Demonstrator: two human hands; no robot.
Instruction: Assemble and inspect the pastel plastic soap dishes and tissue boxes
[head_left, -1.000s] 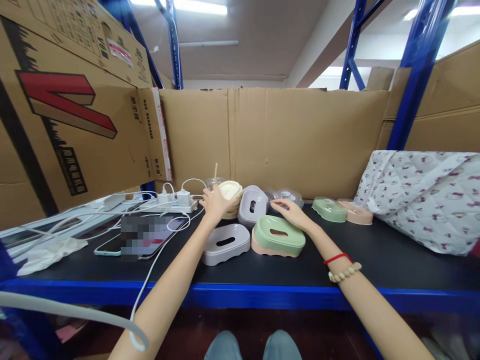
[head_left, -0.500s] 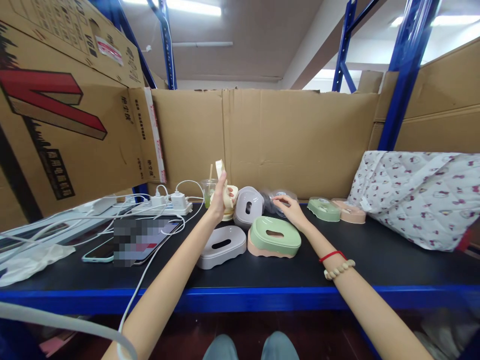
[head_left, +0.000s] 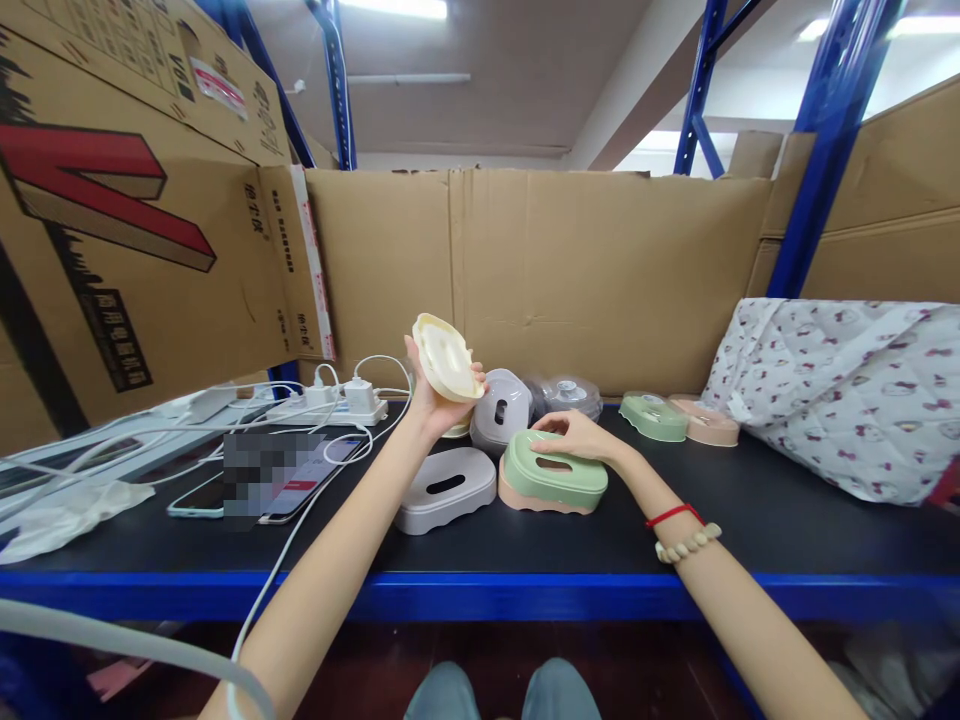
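My left hand [head_left: 430, 400] is raised above the shelf and grips a cream oval plastic shell [head_left: 448, 360], its hollow side tilted toward me. Fingers show at the shell's right edge. My right hand [head_left: 577, 437] is bent over the back of a green slotted plastic cover [head_left: 589, 482], fingertips on its top near the slot. That cover rests on a pink one [head_left: 525, 502]. To its left lies a grey slotted cover [head_left: 469, 492]. Another grey slotted cover [head_left: 502, 412] leans upright behind them, close to my left hand.
Clear plastic domed pieces [head_left: 568, 396] sit at the back. Farther right are green [head_left: 653, 416] and pink [head_left: 705, 422] oval pieces, then a quilted bag [head_left: 840, 390]. White cables, a power strip [head_left: 360, 405] and phones [head_left: 315, 480] occupy the left. Cardboard [head_left: 600, 270] walls the back.
The cream shell has turned from edge-on to show its hollow side in my left hand. My right hand has come from the clear pieces forward onto the green cover.
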